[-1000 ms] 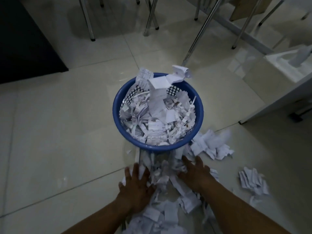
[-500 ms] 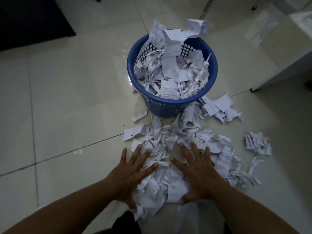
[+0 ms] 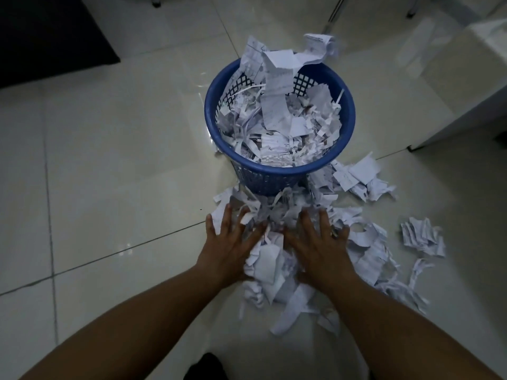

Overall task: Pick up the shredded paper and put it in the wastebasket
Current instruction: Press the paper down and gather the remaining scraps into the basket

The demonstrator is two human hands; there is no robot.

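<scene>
A blue mesh wastebasket [image 3: 211, 111] stands on the tiled floor, heaped with white shredded paper, long strips sticking up over its far rim. A loose pile of shredded paper [image 3: 270, 266] lies on the floor in front of it. My left hand [image 3: 229, 246] lies flat, fingers spread, on the pile's left side. My right hand [image 3: 319, 248] lies flat, fingers spread, on its right side. A bunched-up mound of paper sits between the two hands. Neither hand grips anything.
More paper lies right of the basket [image 3: 362, 176], and a small separate clump [image 3: 422, 237] sits further right. A white cabinet [image 3: 466, 86] stands at the right, a dark mat [image 3: 49, 34] at the top left. Metal chair legs [image 3: 333, 15] stand behind the basket.
Both hands have slid forward over the pile toward the basket and come closer together, bunching paper between them. The camera view has shifted a little.
</scene>
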